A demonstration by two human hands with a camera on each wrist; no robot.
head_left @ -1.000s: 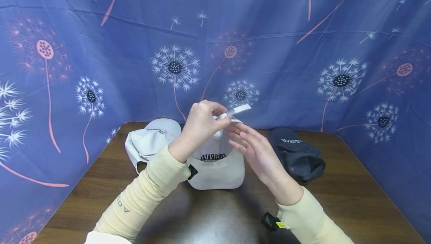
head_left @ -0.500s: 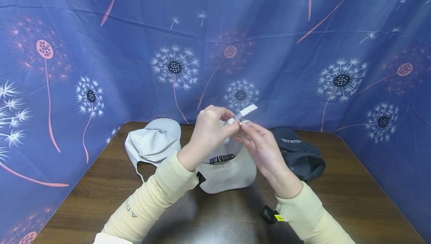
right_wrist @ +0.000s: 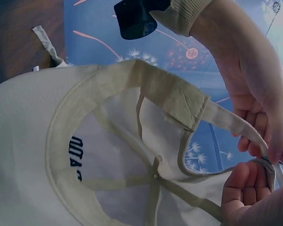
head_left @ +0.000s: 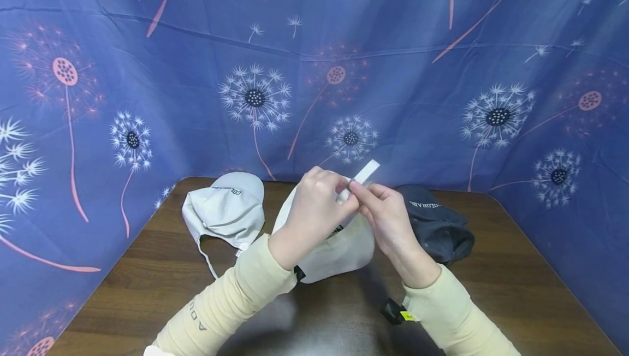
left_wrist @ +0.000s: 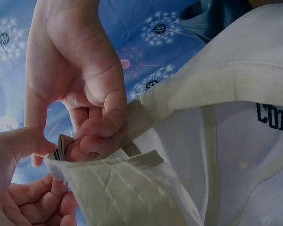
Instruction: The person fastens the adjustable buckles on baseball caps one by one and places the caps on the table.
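Observation:
A cream baseball cap (head_left: pixel 339 255) is held up with its brim toward me and its inside facing the right wrist view. My left hand (head_left: pixel 314 211) pinches the back strap (right_wrist: pixel 233 121) near a small buckle (left_wrist: pixel 60 148). From the right, my right hand (head_left: pixel 390 222) pinches the same spot with thumb and index finger, its fingertips meeting the left hand's. A white strap end (head_left: pixel 367 171) sticks out beyond the fingers, up and to the right. Fingers hide most of the buckle. The left forearm covers part of the cap.
To the left on the wooden table (head_left: pixel 137 290) lies a whitish cap (head_left: pixel 226 208) with its strap hanging loose. A dark navy cap (head_left: pixel 434 225) lies behind my right hand. Behind the table hangs a blue dandelion-print cloth (head_left: pixel 408 99).
My left hand and the cap have moved right and slightly toward me, and the cap has turned. My right fingers, loosely extended before, now pinch the strap at the buckle.

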